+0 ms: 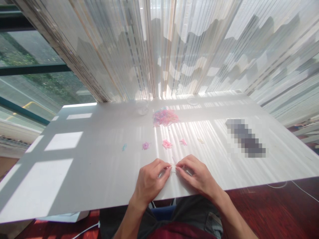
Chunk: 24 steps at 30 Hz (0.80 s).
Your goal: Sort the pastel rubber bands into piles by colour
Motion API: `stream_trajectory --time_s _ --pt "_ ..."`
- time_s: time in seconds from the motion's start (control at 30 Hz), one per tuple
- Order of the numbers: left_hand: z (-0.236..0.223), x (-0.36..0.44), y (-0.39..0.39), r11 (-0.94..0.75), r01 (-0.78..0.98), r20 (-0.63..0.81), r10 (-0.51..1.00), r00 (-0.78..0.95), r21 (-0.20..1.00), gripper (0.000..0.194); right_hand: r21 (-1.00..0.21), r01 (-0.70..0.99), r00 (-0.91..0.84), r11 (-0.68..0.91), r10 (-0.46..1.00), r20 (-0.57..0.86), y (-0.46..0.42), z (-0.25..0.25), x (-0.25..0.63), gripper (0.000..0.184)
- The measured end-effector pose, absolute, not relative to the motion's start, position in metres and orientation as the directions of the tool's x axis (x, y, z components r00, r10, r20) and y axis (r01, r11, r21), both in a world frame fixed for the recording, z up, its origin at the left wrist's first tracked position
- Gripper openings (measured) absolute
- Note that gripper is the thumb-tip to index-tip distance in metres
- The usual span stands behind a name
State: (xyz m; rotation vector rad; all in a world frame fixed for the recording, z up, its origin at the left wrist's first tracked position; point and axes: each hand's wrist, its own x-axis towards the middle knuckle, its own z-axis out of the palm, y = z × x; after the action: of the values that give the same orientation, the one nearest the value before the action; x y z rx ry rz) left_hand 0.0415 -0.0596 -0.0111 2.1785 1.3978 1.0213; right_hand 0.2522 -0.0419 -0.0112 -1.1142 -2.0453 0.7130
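Note:
My left hand [152, 177] and my right hand [195, 172] face each other above the near edge of the table, thumb and forefinger pinched on both. Between the fingertips stretches a thin, pale rubber band [173, 164], with a purple bit just beyond it; finer detail is too small to make out. Farther off lies a row of small sorted piles: blue bands [124, 147], purple bands [146, 145], pink bands [166, 144], a few deeper pink bands [183, 142] and pale yellowish bands [200, 140]. Behind them is a large mixed heap of bands [165, 117].
The white table [99, 179] carries strips of sunlight. Toward the back stand a clear container [142, 108] and a clear round lid [193, 101]. A blurred-out dark object [246, 137] lies at the right. A striped sheer curtain [159, 49] hangs along the far edge.

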Motion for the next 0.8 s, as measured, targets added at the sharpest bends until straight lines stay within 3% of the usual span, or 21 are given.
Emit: stream_trajectory --time_s 0.3,0.4,0.57,0.8 --pt "-0.015 0.040 -0.060 -0.443 0.657 0.375 0.892 0.254 0.610 0.011 -0.703 0.521 -0.308 0.483 0.875 0.373 -0.041 -0.006 0.258 0.011" --pt "-0.017 0.041 -0.061 -0.424 0.711 0.381 0.895 0.232 0.561 0.012 -0.686 0.610 -0.125 0.396 0.903 0.411 -0.034 -0.003 0.275 0.011" --pt "-0.021 0.044 -0.060 -0.391 0.786 0.387 0.898 0.210 0.480 0.018 -0.678 0.725 0.156 0.121 0.930 0.332 -0.015 -0.001 0.307 0.026" --pt "-0.021 0.045 -0.059 -0.399 0.784 0.395 0.893 0.216 0.474 0.020 -0.676 0.736 0.230 0.033 0.927 0.296 0.003 -0.013 0.313 0.035"
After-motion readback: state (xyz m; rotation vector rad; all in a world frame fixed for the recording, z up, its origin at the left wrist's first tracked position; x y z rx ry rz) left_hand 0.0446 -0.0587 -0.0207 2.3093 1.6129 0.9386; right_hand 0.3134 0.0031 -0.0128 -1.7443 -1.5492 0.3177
